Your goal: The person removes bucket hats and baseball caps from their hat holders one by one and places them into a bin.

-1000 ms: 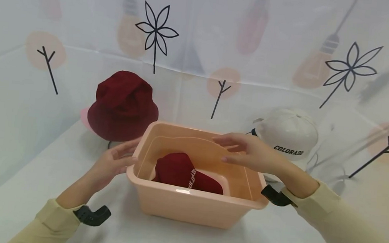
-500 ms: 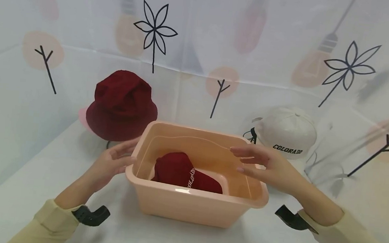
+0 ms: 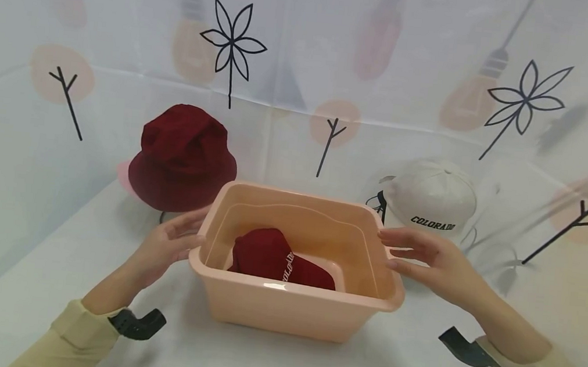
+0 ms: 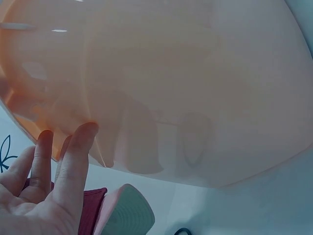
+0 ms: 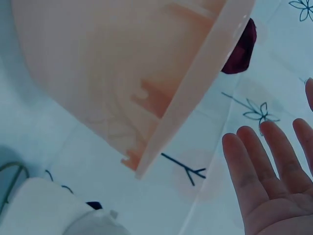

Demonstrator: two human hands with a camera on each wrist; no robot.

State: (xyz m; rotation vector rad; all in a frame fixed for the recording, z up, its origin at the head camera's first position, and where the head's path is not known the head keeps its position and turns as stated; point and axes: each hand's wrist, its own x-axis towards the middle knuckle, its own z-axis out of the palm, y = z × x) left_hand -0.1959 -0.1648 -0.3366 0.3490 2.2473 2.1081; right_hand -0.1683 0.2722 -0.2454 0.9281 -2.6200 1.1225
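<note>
A peach plastic basin (image 3: 282,313) stands on the white surface, with a dark red baseball cap (image 3: 264,254) lying inside it. White lettering runs across the cap's front. At the basin's left end my left hand (image 3: 159,250) touches the rim from outside, fingers extended rather than curled round it. My right hand (image 3: 434,263) is beside the right end, its fingers extended towards the rim. In the right wrist view that right hand (image 5: 276,181) shows straight fingers apart from the basin wall (image 5: 73,58), holding nothing.
Behind the basin on the left is a dark red bucket hat (image 3: 182,162), with a pink edge showing behind it. A white cap (image 3: 432,195) lettered COLORADO sits at the back right. A patterned white cloth (image 3: 295,49) hangs behind everything.
My right hand has moved right, from above the basin's inside to beside its right rim. The left hand stays at the left rim. Basin and hats keep their places.
</note>
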